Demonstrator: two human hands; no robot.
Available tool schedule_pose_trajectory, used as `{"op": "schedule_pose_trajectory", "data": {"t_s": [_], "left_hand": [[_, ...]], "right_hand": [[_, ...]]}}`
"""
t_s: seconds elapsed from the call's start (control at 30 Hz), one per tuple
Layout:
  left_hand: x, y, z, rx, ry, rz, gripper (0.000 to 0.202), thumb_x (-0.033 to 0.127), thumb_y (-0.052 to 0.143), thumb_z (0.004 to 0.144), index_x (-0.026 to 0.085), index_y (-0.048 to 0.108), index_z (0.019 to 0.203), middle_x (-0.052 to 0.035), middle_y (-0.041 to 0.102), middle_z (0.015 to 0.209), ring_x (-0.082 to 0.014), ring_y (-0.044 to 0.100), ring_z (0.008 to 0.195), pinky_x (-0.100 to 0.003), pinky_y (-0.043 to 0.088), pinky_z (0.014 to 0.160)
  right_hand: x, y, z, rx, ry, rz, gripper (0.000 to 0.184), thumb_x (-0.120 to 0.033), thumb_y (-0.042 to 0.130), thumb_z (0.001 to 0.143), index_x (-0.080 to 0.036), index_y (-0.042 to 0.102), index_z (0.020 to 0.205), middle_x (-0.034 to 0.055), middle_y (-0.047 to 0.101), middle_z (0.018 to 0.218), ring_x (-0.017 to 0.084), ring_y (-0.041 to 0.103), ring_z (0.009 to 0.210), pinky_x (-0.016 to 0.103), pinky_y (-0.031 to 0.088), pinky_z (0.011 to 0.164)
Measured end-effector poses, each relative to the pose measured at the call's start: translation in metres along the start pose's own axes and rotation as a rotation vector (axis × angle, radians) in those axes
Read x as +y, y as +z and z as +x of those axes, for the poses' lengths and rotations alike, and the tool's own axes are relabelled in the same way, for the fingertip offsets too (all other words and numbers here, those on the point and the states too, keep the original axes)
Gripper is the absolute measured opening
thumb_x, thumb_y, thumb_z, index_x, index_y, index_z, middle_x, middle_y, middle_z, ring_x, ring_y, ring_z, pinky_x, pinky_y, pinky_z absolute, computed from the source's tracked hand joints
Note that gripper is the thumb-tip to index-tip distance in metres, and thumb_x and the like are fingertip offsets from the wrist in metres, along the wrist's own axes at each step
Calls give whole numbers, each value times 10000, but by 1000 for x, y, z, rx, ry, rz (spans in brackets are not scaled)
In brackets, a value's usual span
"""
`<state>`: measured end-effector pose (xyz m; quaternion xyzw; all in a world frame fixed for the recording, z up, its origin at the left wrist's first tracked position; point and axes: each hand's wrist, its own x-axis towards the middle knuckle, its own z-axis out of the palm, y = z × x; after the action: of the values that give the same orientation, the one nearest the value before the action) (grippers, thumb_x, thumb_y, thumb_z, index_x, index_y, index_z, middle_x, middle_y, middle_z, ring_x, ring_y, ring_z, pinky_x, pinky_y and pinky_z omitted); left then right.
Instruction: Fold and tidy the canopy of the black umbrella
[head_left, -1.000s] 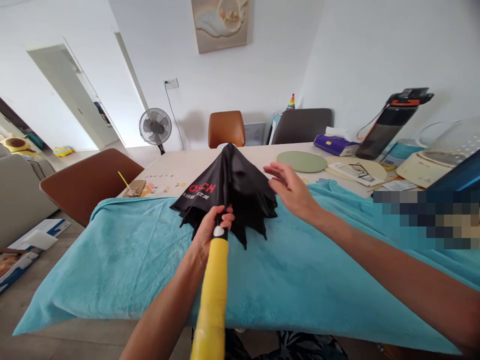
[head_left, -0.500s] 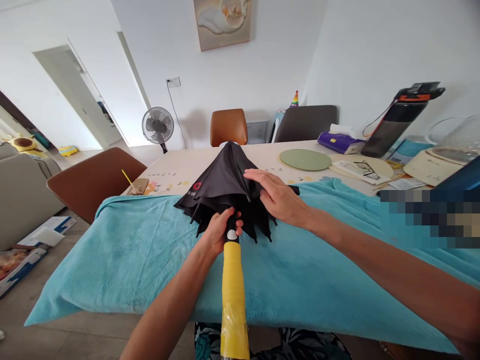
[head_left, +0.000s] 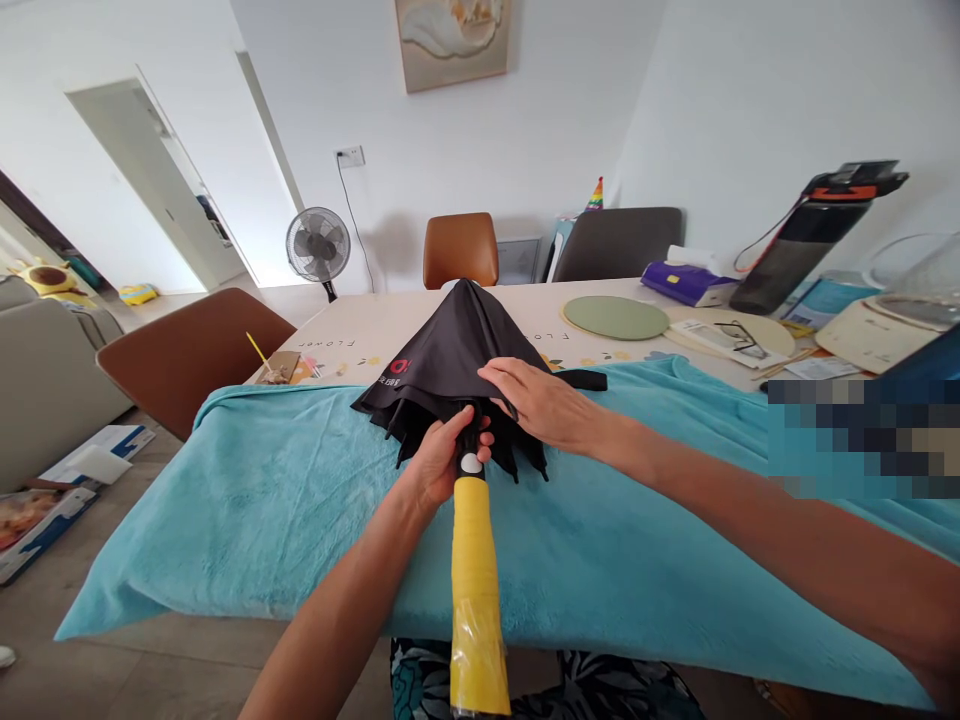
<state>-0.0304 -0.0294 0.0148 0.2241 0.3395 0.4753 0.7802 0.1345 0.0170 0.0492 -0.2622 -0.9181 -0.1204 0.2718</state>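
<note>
- Two bare hands on one black fabric folding umbrella (head_left: 450, 365), half-collapsed, lying over the turquoise fleece blanket (head_left: 247, 500) on the table, tip pointing away.
- Left hand (head_left: 439, 462) wrapped round the shaft just above the long yellow plastic-wrapped handle (head_left: 474, 590), thumb beside the white button.
- Right hand (head_left: 541, 402) laid flat on the canopy, fingers together, pressing the loose cloth inward.
- Probably light; canopy soft and slippery, thin ribs likely easy to bend, handle stiff and sure to grip.
- Best held at the handle or shaft, cloth gathered gently near the rib ends.
- Behind: round green mat (head_left: 616, 317), dark water bottle (head_left: 810, 240).
</note>
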Motion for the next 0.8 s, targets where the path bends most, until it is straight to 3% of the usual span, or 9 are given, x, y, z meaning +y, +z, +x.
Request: {"op": "schedule_pose_trajectory", "data": {"t_s": [0.1, 0.23, 0.5, 0.63, 0.8], "left_hand": [[-1, -4, 3, -32, 22, -9, 175, 277, 507, 845, 111, 562, 834, -40, 555, 645, -76, 505, 452, -155, 369, 375], [2, -4, 2, -26, 6, 9, 166, 273, 496, 843, 122, 537, 787, -21, 522, 588, -71, 477, 412, -154, 369, 372], [1, 0, 2, 26, 31, 22, 167, 222, 476, 833, 103, 569, 762, -50, 571, 630, -89, 509, 457, -190, 427, 430], [-3, 2, 2, 82, 25, 43, 93, 142, 491, 735, 111, 572, 702, -33, 565, 592, -107, 520, 491, -238, 478, 511], [-4, 1, 0, 141, 70, 283, 78, 73, 560, 574, 120, 556, 637, 2, 528, 522, -102, 478, 425, -234, 418, 428]], "right_hand": [[-6, 10, -5, 14, 21, -28, 405, -143, 353, 897, -73, 413, 1291, 193, 453, 1301, 277, 400, 1274, 479, 410, 1019], [-8, 19, -13, -96, -4, -5, 410, -101, 338, 871, -45, 447, 1263, 219, 480, 1290, 292, 424, 1260, 479, 426, 1003], [-8, 17, -14, -200, 49, 41, 504, -93, 338, 840, -39, 376, 1340, 211, 402, 1391, 271, 343, 1320, 488, 362, 1045], [-18, 27, -10, -302, 60, 35, 519, -105, 360, 828, 14, 376, 1334, 245, 349, 1412, 298, 287, 1341, 510, 309, 1063], [-24, 43, -15, -323, 32, -14, 543, -90, 344, 826, -5, 331, 1363, 236, 295, 1443, 304, 243, 1354, 513, 296, 1065]]}}
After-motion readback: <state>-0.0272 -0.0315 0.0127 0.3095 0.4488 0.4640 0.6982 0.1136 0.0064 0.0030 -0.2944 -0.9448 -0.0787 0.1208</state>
